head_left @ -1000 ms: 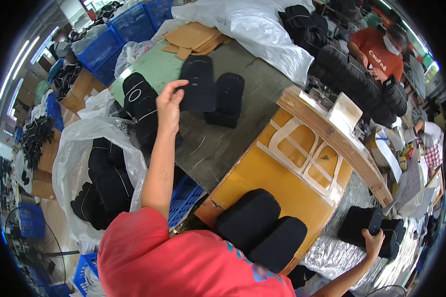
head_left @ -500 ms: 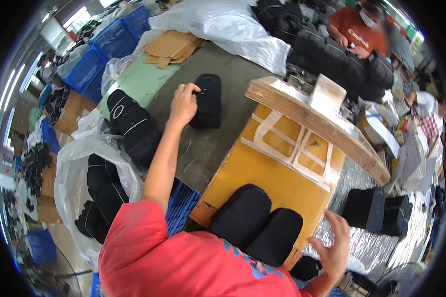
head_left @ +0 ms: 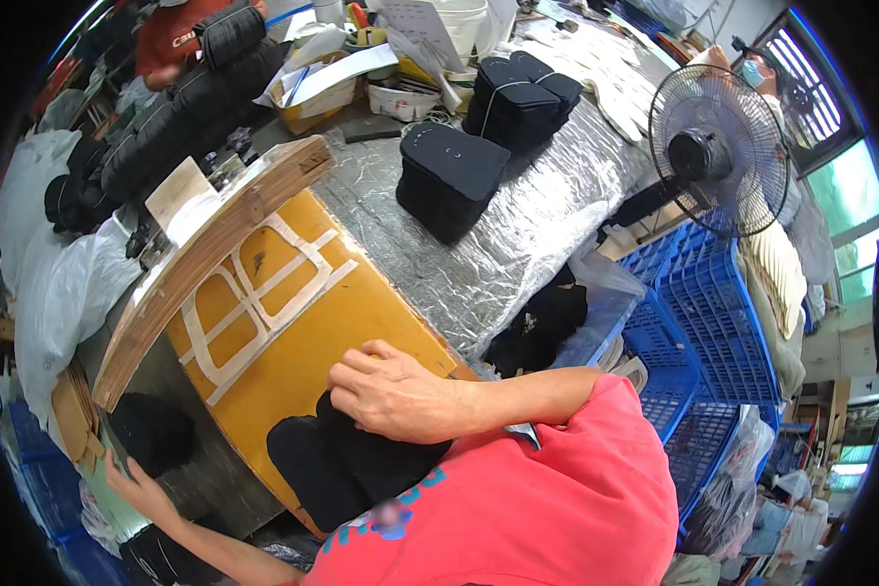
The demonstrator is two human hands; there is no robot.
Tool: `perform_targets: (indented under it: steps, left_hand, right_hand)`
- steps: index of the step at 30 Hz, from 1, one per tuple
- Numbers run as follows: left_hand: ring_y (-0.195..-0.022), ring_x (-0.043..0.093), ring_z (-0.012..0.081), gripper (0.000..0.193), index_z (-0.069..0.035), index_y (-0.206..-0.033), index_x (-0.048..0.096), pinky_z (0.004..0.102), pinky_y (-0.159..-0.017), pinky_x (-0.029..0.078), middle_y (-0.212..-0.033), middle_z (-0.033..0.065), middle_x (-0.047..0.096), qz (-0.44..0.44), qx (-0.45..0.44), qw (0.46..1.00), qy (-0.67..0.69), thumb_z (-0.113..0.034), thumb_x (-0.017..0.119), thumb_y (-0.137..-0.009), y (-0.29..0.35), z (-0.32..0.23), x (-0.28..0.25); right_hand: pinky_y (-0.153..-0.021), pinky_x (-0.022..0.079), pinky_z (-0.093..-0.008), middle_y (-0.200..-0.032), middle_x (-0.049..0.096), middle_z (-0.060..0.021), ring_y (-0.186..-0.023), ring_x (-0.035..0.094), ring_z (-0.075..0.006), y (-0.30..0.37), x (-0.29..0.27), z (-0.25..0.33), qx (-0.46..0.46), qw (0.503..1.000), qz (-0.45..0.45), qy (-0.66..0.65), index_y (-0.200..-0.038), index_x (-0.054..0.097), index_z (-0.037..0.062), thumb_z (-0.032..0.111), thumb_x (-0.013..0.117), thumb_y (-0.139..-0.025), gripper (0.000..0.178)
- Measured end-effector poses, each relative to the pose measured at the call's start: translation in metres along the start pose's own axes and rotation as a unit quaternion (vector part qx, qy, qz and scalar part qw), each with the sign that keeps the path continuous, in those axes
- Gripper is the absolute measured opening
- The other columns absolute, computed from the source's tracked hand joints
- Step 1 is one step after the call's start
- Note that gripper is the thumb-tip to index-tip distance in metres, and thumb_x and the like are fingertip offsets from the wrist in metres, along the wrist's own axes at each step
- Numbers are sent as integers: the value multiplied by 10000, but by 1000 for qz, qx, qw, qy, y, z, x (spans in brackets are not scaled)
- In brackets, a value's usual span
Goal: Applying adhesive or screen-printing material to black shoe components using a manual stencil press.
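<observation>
Workshop counter [head_left: 227,488], dark grey top, silver sheeting [head_left: 381,230] at right, yellow board [head_left: 347,322] near the person; fan [head_left: 693,154] and blue crates [head_left: 715,303] past the right edge. Curved wooden bar [head_left: 283,178] along board's far edge; yellow gap between pale frame [head_left: 281,333] and black pads [head_left: 313,464] at near edge. Right hand [head_left: 391,396] curled over pads, can't tell if gripping; left hand [head_left: 146,493] open, beside black piece [head_left: 153,430] on grey top.

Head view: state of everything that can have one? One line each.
Left hand: open, near the dark pad
Right hand: fingers curled over the front pads, grip unclear
Yellow board: partly covered
Nearer black stack: no band visible
Farther black stack: bound with a thin light band
Fan: upright, spinning or not unclear
</observation>
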State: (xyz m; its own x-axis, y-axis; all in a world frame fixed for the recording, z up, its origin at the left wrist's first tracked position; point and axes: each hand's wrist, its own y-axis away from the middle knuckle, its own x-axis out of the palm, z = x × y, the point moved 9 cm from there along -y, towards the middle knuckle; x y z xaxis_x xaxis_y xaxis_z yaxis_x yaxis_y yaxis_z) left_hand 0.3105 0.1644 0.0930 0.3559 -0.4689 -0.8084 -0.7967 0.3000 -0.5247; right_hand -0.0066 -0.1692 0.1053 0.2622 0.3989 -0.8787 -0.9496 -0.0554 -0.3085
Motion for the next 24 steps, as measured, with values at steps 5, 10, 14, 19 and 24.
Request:
perform_targets:
  steps: [5,10,14,19,24]
  left_hand:
    - [-1186,498,209,219,-37,-1162,543,342,-1045,374,-1273,121,519,224,-34,888,400,-114,514,-959,73,-134,-14]
    - [-1218,465,351,402,-30,-1151,532,422,-1065,346,-1268,186,488,321,61,895,303,-54,638,-764,127,-219,-7]
    - [-1197,461,381,500,-39,-1253,522,430,-1049,358,-1269,189,468,337,52,894,290,-14,644,-768,145,-237,8]
    - [-1145,483,353,544,-66,-1297,525,436,-995,383,-1215,159,481,329,63,906,260,8,646,-771,142,-232,6]
    - [-1111,494,330,503,-86,-1257,558,432,-965,385,-1186,127,495,316,63,914,244,-9,670,-773,146,-228,4]
  right_hand:
    - [-751,481,-393,-806,592,-97,-832,633,-283,-4,0,9,-59,995,13,-79,-869,529,48,159,587,-832,131]
    - [-664,533,-419,-812,651,-152,-720,663,-351,-52,3,-57,93,957,4,-274,-997,605,72,170,732,-826,234]
    - [-671,532,-362,-851,702,-199,-745,698,-273,-99,39,-174,192,961,-31,-198,-1083,662,2,193,754,-823,336]
    - [-962,435,-464,-1158,648,-231,-1094,573,-427,-162,76,-204,68,987,-138,-53,-1138,667,21,247,739,-843,379]
    - [-983,409,-480,-1185,635,-220,-1140,547,-425,-177,95,-187,54,985,-162,-2,-1151,656,17,263,683,-877,369]
